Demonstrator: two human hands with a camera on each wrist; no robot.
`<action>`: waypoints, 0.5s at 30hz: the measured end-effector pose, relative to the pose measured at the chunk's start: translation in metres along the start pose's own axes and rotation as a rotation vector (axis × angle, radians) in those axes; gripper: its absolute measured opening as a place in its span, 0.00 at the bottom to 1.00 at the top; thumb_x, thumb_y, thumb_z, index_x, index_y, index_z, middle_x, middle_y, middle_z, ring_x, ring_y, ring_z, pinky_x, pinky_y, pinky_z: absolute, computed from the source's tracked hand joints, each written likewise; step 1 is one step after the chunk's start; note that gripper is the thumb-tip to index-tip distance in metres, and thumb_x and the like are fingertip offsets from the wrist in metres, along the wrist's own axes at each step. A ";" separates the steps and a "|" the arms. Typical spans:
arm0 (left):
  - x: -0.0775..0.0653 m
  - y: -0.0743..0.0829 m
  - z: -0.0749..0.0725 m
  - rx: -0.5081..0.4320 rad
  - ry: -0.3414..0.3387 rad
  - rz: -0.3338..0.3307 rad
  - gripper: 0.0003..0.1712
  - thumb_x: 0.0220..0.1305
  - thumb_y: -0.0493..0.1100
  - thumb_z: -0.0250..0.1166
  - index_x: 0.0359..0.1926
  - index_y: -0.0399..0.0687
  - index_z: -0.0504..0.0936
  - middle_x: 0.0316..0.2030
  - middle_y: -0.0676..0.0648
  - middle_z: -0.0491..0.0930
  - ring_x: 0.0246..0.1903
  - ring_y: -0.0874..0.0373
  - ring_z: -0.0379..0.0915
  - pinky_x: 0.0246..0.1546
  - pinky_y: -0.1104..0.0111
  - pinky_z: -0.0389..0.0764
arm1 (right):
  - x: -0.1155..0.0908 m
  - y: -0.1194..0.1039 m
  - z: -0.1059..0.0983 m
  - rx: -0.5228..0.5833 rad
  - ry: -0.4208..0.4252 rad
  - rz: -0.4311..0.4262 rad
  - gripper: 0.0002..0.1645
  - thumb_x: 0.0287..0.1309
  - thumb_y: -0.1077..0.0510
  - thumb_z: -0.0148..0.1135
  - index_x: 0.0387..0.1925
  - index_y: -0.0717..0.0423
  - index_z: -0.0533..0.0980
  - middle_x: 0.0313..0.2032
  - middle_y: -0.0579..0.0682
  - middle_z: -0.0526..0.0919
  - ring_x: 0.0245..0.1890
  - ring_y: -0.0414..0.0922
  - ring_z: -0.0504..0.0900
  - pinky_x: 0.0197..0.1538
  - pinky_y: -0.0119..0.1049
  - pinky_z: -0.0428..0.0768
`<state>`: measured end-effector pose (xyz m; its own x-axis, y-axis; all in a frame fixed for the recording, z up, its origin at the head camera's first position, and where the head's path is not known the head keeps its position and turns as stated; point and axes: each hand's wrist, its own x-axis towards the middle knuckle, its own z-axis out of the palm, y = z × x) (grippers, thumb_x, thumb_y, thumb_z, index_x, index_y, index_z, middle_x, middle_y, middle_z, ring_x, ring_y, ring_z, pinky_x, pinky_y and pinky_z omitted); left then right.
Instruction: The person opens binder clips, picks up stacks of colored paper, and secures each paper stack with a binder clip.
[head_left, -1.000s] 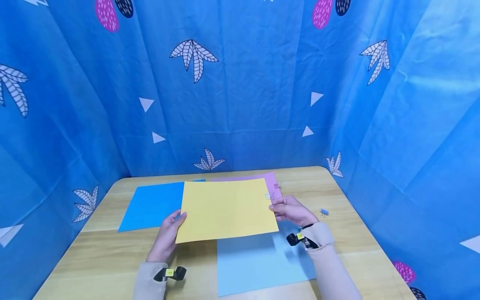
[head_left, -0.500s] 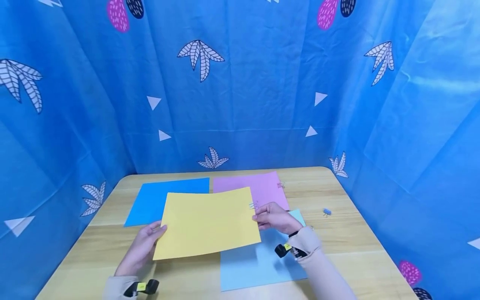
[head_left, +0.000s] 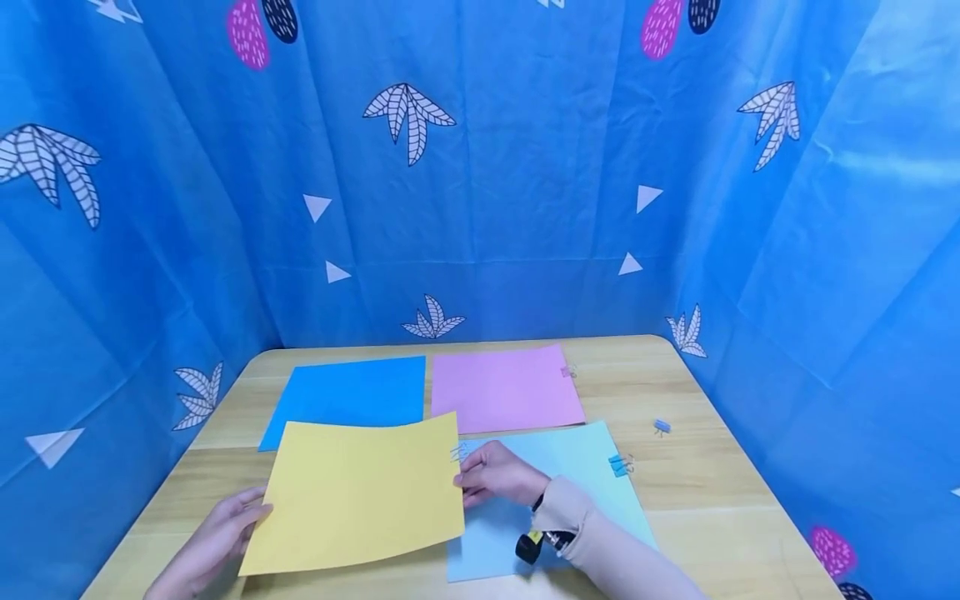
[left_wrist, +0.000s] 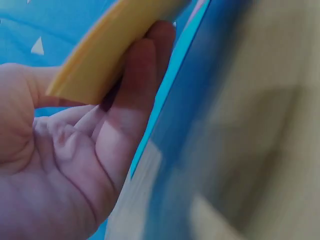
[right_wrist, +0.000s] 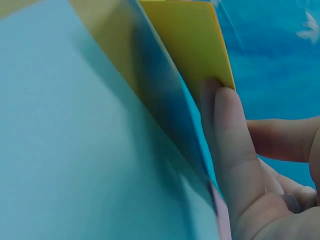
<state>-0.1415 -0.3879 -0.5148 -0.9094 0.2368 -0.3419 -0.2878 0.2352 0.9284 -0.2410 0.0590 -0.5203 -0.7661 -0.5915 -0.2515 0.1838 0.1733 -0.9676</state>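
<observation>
Above the near left part of the wood-grain surface (head_left: 712,492), yellow paper (head_left: 360,492) is held raised and slightly bowed between both hands. Left hand (head_left: 217,533) pinches its left edge between thumb and fingers; right hand (head_left: 498,475) pinches the right edge, just below a wire-handled clip (head_left: 459,452). Light blue paper (head_left: 592,500) lies below the right hand, a blue clip (head_left: 618,465) on its right edge. Farther back lie blue paper (head_left: 360,392) and, right of it, pink paper (head_left: 506,387) bearing a pink clip (head_left: 566,372). One loose clip (head_left: 662,426) sits at far right
</observation>
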 end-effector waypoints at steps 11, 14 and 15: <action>-0.023 -0.014 -0.026 0.084 0.029 -0.152 0.47 0.84 0.48 0.46 0.70 0.07 0.33 0.56 0.38 0.84 0.53 0.48 0.85 0.54 0.49 0.86 | 0.008 0.011 0.033 0.053 -0.127 0.018 0.06 0.65 0.68 0.66 0.37 0.70 0.84 0.33 0.64 0.90 0.21 0.39 0.87 0.34 0.34 0.90; -0.025 -0.016 -0.026 0.104 0.042 -0.166 0.46 0.84 0.47 0.46 0.69 0.06 0.34 0.56 0.33 0.83 0.53 0.47 0.85 0.54 0.48 0.86 | 0.009 0.015 0.036 0.058 -0.147 0.031 0.05 0.65 0.68 0.66 0.35 0.70 0.83 0.31 0.64 0.90 0.20 0.39 0.87 0.32 0.33 0.89; -0.026 -0.017 -0.026 0.106 0.046 -0.167 0.46 0.84 0.47 0.47 0.69 0.06 0.34 0.55 0.33 0.83 0.52 0.47 0.85 0.54 0.48 0.86 | 0.009 0.017 0.037 0.060 -0.152 0.036 0.05 0.65 0.69 0.66 0.34 0.70 0.83 0.31 0.64 0.90 0.20 0.39 0.87 0.32 0.33 0.89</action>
<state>-0.1205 -0.4223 -0.5180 -0.8650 0.1436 -0.4808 -0.4051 0.3657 0.8380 -0.2220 0.0276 -0.5394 -0.6573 -0.6986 -0.2826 0.2495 0.1521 -0.9564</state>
